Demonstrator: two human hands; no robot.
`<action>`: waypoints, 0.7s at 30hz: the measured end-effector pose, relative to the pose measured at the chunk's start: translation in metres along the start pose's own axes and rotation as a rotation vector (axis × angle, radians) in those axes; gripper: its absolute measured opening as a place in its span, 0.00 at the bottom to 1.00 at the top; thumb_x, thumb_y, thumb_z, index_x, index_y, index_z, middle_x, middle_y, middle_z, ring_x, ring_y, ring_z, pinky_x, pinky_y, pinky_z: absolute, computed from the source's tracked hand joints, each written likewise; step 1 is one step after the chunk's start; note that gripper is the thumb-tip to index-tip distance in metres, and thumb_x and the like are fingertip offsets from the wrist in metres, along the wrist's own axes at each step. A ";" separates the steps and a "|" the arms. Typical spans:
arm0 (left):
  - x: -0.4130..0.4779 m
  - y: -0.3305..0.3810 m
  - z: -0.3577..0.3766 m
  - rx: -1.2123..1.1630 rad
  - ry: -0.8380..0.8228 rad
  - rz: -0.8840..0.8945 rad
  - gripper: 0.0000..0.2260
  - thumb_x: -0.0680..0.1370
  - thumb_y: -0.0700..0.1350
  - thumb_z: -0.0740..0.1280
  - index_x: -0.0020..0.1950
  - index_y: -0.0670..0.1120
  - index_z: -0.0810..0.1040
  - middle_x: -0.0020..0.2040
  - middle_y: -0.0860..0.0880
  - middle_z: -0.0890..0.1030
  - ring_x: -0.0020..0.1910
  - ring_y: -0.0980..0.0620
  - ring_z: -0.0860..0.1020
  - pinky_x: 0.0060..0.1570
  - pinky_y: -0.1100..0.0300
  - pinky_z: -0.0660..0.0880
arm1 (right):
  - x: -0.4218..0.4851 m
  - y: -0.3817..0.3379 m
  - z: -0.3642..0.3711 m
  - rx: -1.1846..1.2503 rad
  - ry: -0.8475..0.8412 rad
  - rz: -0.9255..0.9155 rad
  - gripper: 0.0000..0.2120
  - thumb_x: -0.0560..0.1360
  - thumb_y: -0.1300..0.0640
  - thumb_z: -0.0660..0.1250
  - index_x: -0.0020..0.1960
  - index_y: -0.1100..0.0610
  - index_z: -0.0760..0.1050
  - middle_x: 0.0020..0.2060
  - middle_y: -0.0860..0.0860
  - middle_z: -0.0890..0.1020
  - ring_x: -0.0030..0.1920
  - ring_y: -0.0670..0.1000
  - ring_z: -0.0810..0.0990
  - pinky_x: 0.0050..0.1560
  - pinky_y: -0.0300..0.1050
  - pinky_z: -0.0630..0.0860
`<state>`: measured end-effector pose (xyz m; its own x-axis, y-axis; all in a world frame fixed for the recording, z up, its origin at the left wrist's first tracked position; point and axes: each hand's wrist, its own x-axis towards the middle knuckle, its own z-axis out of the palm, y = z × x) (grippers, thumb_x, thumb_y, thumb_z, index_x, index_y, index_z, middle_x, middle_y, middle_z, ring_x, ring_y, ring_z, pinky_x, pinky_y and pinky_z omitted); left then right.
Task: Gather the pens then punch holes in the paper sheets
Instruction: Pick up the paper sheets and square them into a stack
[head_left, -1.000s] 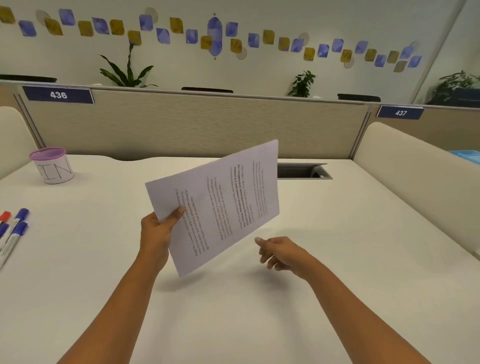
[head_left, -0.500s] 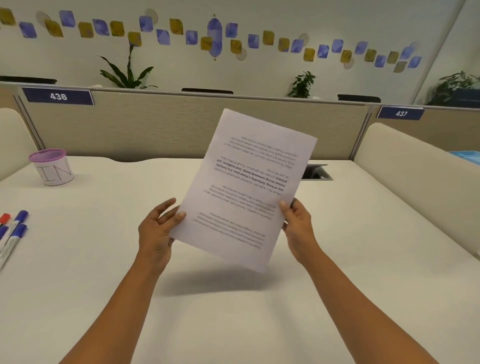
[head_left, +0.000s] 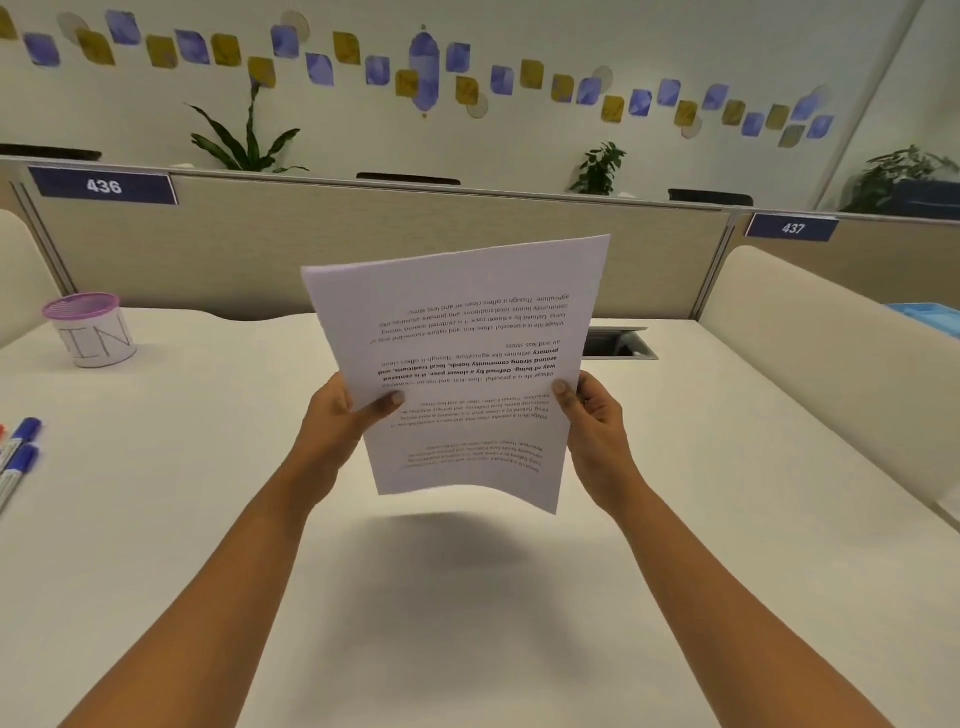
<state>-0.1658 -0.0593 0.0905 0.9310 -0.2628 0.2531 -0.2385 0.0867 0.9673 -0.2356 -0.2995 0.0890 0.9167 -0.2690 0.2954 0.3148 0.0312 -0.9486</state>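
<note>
Both forearms extended, left hand (head_left: 332, 415) and right hand (head_left: 592, 421) each pinch a side edge of the paper (head_left: 457, 364), held upright, print inverted, above the bench (head_left: 467, 597).

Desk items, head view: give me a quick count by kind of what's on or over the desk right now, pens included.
Paper sheets (held stack, number of sheets can't be told): 1
Blue-capped pens: 2
Red-tipped pen, only its tip at the left edge: 1
Pink-rimmed cup: 1
Total: 5
Left hand and right hand both grip the stack.
</note>
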 end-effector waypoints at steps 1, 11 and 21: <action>0.001 0.000 0.001 -0.023 0.016 -0.003 0.11 0.71 0.44 0.71 0.52 0.53 0.79 0.49 0.56 0.84 0.48 0.52 0.82 0.48 0.57 0.79 | 0.000 0.000 0.000 -0.007 -0.002 0.000 0.09 0.80 0.57 0.57 0.55 0.52 0.75 0.47 0.48 0.83 0.41 0.47 0.83 0.41 0.43 0.81; -0.003 -0.012 0.003 -0.057 0.068 -0.035 0.06 0.72 0.39 0.70 0.45 0.50 0.81 0.40 0.57 0.85 0.38 0.58 0.83 0.36 0.68 0.78 | -0.006 0.011 0.001 -0.022 0.046 0.073 0.11 0.77 0.57 0.63 0.58 0.54 0.75 0.51 0.51 0.83 0.47 0.52 0.83 0.47 0.47 0.82; -0.001 -0.005 0.006 -0.045 0.073 0.027 0.05 0.73 0.40 0.69 0.44 0.50 0.81 0.40 0.57 0.85 0.36 0.58 0.82 0.36 0.67 0.78 | -0.003 0.012 0.001 0.017 0.069 0.051 0.09 0.77 0.60 0.64 0.55 0.53 0.77 0.49 0.49 0.83 0.44 0.47 0.83 0.41 0.39 0.80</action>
<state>-0.1675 -0.0651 0.0854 0.9426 -0.1894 0.2751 -0.2521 0.1367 0.9580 -0.2346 -0.2977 0.0772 0.9128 -0.3322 0.2375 0.2727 0.0632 -0.9600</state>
